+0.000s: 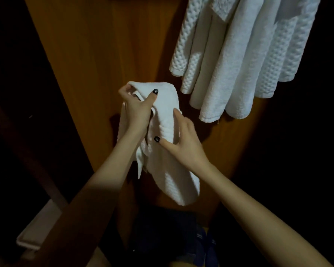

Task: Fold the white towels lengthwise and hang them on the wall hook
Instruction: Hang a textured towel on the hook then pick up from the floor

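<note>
Left hand (138,110) clenched on bunched white towel (167,120) top, right hand (183,139) pinching its fold lower down.

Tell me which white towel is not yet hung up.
The towel gripped in both the left hand and right hand; the other towels hang at upper right.

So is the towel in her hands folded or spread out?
Folded: the towel is doubled over the left hand into a narrow strip, right hand gripping it.

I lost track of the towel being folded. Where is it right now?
Centre of the head view: the towel is held by the left hand and right hand, before the wooden panel, below-left of the hanging towels.
</note>
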Tool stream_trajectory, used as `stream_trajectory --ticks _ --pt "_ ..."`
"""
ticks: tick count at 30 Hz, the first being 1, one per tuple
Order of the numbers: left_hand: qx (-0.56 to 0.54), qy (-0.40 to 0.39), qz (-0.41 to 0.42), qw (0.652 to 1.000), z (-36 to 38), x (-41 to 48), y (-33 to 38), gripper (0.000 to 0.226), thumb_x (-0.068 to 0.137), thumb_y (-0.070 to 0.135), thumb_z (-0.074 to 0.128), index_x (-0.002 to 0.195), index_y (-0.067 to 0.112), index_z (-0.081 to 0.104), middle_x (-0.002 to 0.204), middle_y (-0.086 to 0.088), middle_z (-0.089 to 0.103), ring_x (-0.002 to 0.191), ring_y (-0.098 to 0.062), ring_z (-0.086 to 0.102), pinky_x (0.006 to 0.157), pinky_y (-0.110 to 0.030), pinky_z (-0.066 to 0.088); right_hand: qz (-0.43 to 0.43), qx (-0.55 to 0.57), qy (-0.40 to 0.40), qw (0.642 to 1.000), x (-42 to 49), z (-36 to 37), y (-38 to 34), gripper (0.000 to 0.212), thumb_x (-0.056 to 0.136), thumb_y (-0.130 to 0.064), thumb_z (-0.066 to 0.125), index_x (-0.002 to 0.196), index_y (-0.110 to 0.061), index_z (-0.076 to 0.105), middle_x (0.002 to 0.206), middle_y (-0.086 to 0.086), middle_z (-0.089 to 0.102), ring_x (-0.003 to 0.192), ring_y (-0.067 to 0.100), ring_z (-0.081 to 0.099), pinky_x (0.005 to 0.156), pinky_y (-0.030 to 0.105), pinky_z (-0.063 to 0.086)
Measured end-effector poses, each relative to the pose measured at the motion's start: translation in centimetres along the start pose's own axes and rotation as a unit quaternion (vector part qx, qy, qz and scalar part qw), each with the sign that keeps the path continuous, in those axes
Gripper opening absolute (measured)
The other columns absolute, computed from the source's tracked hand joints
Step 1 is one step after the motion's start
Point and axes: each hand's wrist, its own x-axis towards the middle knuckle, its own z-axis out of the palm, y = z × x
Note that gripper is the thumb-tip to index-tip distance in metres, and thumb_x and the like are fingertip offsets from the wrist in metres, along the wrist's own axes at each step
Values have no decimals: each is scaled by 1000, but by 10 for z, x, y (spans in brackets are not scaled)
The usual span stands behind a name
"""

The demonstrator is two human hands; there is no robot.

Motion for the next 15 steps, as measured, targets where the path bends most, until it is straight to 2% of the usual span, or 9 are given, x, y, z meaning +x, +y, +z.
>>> stream_trajectory --ticks 3,6,8,10,12,13,15 --pt "37 28 43 998 11 -6 15 66 80 18 76 126 12 29 127 -8 52 107 -17 59 82 -19 53 -1 -48 71 996 1 5 -6 89 84 -46 66 154 -27 15 157 10 19 144 28 21 113 48 29" --pt "83 38 86 992 15 -10 27 67 79 20 77 125 10 30 122 -5 49 103 -17 57 75 -10 47 -13 -64 114 991 10 -2 -4 75 88 -28 62 152 -18 24 149 10 37 135 27 36 106 44 37" --pt "100 47 95 989 14 -12 30 67 79 20 77 125 10 30 123 -6 49 104 -19 57 79 -17 49 -10 -38 126 991 11 -12 5 59 90 -20 57 145 -17 38 136 7 52 125 25 47 97 42 43" --pt "102 59 96 988 11 -13 31 67 79 19 77 125 10 29 127 -9 48 109 -22 57 86 -26 51 -7 -44 121 992 10 -20 12 47 91 -23 53 138 -18 46 126 6 59 116 26 55 88 42 48" --pt "94 59 96 989 11 -17 30 68 79 18 77 126 10 28 130 -11 48 112 -25 57 91 -31 51 -19 -60 103 993 9 -24 13 54 92 -23 53 143 -19 39 131 7 56 118 26 53 89 45 48" --pt "91 52 101 989 13 -22 30 69 79 18 77 127 11 28 129 -10 49 110 -24 58 89 -29 52 -30 -60 90 994 9 -25 11 61 90 -21 54 148 -20 33 138 7 51 124 26 49 94 46 47" --pt "92 21 126 987 20 -35 29 74 79 19 77 132 16 27 118 3 51 100 -15 60 78 -15 51 -43 -28 63 997 13 -27 3 75 88 -20 58 153 -20 22 148 7 42 133 25 43 102 47 43"
